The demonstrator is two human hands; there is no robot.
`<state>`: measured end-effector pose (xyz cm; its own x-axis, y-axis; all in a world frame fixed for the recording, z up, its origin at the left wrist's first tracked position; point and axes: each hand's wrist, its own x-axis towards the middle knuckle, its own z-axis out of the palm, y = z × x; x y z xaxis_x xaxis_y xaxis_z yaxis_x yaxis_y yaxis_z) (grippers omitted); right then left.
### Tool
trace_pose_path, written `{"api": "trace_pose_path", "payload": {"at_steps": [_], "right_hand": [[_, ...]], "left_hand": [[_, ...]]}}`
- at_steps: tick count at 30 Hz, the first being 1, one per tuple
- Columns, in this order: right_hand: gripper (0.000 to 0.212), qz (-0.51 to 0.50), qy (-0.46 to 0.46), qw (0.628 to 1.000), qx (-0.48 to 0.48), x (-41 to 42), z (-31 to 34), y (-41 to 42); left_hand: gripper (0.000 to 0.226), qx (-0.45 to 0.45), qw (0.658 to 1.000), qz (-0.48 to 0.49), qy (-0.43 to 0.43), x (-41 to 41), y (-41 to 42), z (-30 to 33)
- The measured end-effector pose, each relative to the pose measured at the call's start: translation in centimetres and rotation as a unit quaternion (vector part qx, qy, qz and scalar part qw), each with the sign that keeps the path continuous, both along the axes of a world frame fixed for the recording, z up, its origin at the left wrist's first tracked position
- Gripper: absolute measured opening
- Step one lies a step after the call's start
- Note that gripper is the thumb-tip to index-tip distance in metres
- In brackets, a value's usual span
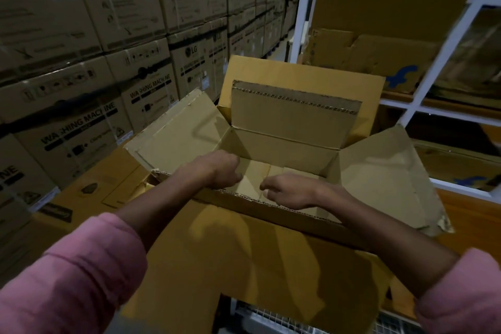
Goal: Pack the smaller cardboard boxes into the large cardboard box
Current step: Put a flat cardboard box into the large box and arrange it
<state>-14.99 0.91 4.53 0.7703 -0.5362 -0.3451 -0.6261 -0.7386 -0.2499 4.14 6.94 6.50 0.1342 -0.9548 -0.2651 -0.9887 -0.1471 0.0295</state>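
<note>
Reached into large open brown cardboard box — both hands' fingers curled, grip unclear — over small, likely light, stiff brown cardboard boxes; best held by edges.

You've got pink sleeves on both arms, w/ a soft, slightly puffy fabric; left sleeve and right sleeve are both pushed up, so forearms are bare. Left hand and right hand are bare too, no gloves, rings or watch visible.

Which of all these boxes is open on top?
The large cardboard box right under the left hand and right hand; its flaps stand open, while the stacked washing machine boxes are shut.
</note>
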Motion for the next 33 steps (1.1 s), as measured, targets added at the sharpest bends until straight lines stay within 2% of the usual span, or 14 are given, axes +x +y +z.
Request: {"api": "trace_pose_path", "payload": {"at_steps": [9, 14, 20, 26, 33], "right_hand": [[0.044, -0.017, 0.013, 1.000, -0.006, -1.6, 0.1, -2.0], [0.051, -0.039, 0.031, 0.999, -0.021, -1.8, -0.3, -4.0], [0.030, -0.031, 0.088, 0.996, 0.008, -2.7, -1.2, -6.5], [0.047, -0.046, 0.096, 0.994, 0.037, -4.1, -0.6, -8.6], [0.044, -0.057, 0.122, 0.989, 0.055, -4.5, -2.5, -11.3]], "left_hand": [[0.050, 0.010, 1.000, -0.004, 0.000, -1.9, -1.9, 0.4], [0.049, 0.050, 0.998, -0.015, 0.030, -2.9, -3.2, 0.7], [0.047, 0.113, 0.992, -0.051, 0.017, -3.0, -4.5, 1.2], [0.050, 0.142, 0.987, -0.077, -0.008, -2.1, -6.5, 1.5], [0.053, 0.166, 0.980, -0.107, -0.019, -4.4, -9.8, 2.0]]}}
